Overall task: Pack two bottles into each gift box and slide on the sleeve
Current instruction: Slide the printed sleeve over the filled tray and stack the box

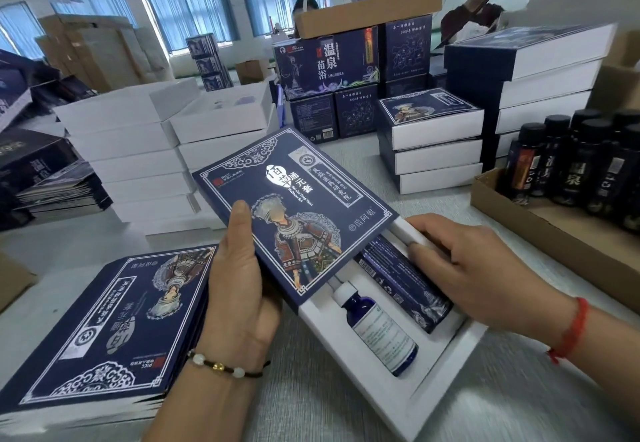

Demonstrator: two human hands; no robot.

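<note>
A: Left to right, quick. What's on the worktop's left edge?

B: I see flat dark sleeves (55, 196) piled at the far left edge, then stacked white boxes (138, 151); the top one (221, 112) is open, contents too blurred to tell. At the near left corner lies a stack of flat printed sleeves (100, 324).

A: Hands?

B: My left hand (239, 289) grips the blue sleeve (294, 206), thumb on its printed face, fingers curled under its left edge. The sleeve covers the far half of the white gift box (398, 403), which sits tilted near the front edge, centre.

A: What's in the box?

B: Two compartments. The left one holds a blue dropper bottle (381, 334) with a white cap, lying flat. The right one holds a dark printed carton (408, 279), partly under the sleeve. My right hand (485, 275) rests on the box's right wall, fingers curled over the rim; thumb hidden, so I can't tell how firm the hold is.

A: Right side?

B: Finished sleeved boxes (433, 137) stacked mid-table, taller stack (533, 71) behind. At the right edge, a cardboard tray (554, 234) holding upright dark bottles (568, 164) with black caps.
</note>
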